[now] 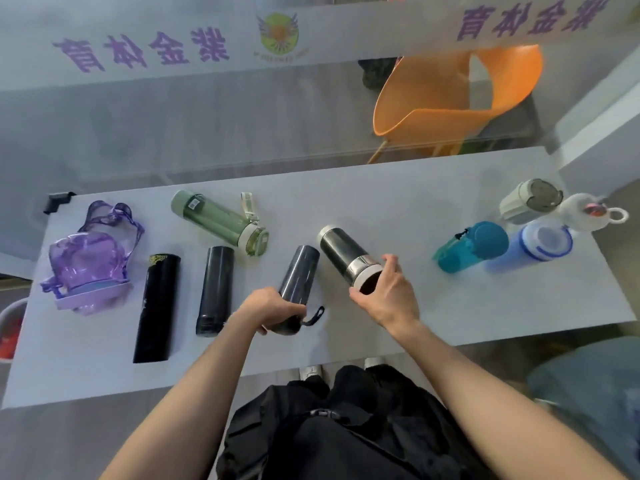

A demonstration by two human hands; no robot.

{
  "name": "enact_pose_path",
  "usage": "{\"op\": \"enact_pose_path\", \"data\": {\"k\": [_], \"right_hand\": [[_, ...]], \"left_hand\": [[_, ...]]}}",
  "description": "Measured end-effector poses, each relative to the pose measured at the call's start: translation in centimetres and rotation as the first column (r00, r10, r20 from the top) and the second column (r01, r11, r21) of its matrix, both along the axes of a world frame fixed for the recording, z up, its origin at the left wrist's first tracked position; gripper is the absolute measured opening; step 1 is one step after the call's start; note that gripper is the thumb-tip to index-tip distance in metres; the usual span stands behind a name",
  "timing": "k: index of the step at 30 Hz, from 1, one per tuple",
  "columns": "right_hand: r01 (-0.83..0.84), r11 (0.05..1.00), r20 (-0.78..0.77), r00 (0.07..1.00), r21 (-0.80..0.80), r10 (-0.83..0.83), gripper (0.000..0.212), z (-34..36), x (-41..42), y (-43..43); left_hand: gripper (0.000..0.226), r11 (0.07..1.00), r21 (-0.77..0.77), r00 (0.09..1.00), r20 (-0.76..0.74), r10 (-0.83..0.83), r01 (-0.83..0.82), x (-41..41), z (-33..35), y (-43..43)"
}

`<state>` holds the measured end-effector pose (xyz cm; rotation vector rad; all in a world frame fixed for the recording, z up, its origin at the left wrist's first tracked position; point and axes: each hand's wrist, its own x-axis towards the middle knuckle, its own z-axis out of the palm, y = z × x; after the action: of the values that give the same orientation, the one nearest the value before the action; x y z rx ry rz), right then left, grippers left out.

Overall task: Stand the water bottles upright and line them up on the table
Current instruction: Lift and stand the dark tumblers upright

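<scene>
Gripping a grey flask (298, 271) left, a steel-banded bottle (347, 259) right (fingers wrapped): risks slipping, toppling neighbours.

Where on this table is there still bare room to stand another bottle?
The widest bare patch of the grey table lies between the dark glass bottle with a steel collar in the right hand and the upright teal plastic bottle. The near edge is bare too. The left half is crowded, from the purple translucent jug to the left hand.

Bare table (408, 209) between bottle clusters
</scene>
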<state>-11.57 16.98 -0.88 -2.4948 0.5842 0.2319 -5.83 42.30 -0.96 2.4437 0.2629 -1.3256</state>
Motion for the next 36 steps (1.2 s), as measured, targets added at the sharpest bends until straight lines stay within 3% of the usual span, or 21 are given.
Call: {"op": "enact_pose_path", "data": {"k": [5,7,9,12,16,20,24,27,32,34,36], "right_hand": [[-0.068,0.996,0.268,0.960,-0.050,0.079,0.081,3.0,2.5,-1.0],[-0.139,0.985,0.260,0.952,-0.100,0.161,0.079,4.0,4.3,-1.2],[-0.178,0.977,0.217,0.955,-0.120,0.201,0.075,4.8,5.8,-1.3],[-0.210,0.974,0.173,0.960,-0.085,0.222,0.072,5.3,7.4,-1.6],[-0.254,0.964,0.143,0.954,-0.083,0.264,0.069,4.9,7.6,-2.5],[-0.275,0.959,0.145,0.948,-0.069,0.282,0.071,4.3,7.2,-2.7],[-0.294,0.953,0.138,0.943,-0.071,0.302,0.072,4.4,7.6,-2.7],[-0.306,0.949,0.146,0.938,-0.080,0.314,0.072,4.3,7.5,-2.8],[-0.326,0.936,0.151,0.926,-0.134,0.345,0.078,3.8,7.4,-2.9],[-0.334,0.933,0.107,0.931,-0.130,0.348,0.095,4.2,7.3,-3.1],[-0.293,0.948,0.165,0.936,-0.123,0.310,0.112,5.4,7.1,-3.0]], "left_hand": [[0.096,0.966,0.210,0.960,0.203,-0.191,0.148,4.4,3.0,-0.2],[0.105,0.961,0.250,0.903,0.375,-0.210,0.119,5.6,4.1,-0.9],[0.099,0.961,0.249,0.810,0.536,-0.238,0.117,6.3,5.1,-2.0],[0.088,0.963,0.222,0.723,0.638,-0.264,0.155,7.4,6.1,-3.9],[0.081,0.966,0.103,0.682,0.690,-0.241,0.237,8.1,6.1,-6.0],[0.071,0.932,0.117,0.616,0.721,-0.318,0.343,7.8,5.9,-7.3],[0.072,0.919,0.085,0.662,0.668,-0.339,0.385,7.2,5.2,-7.1],[0.082,0.923,0.078,0.683,0.650,-0.333,0.376,7.0,5.0,-6.9],[0.125,0.931,0.043,0.716,0.627,-0.307,0.361,6.9,5.9,-6.9],[0.132,0.937,0.038,0.723,0.625,-0.295,0.348,7.0,6.6,-6.4],[0.127,0.951,0.005,0.727,0.643,-0.241,0.310,6.9,7.7,-5.2]]}}
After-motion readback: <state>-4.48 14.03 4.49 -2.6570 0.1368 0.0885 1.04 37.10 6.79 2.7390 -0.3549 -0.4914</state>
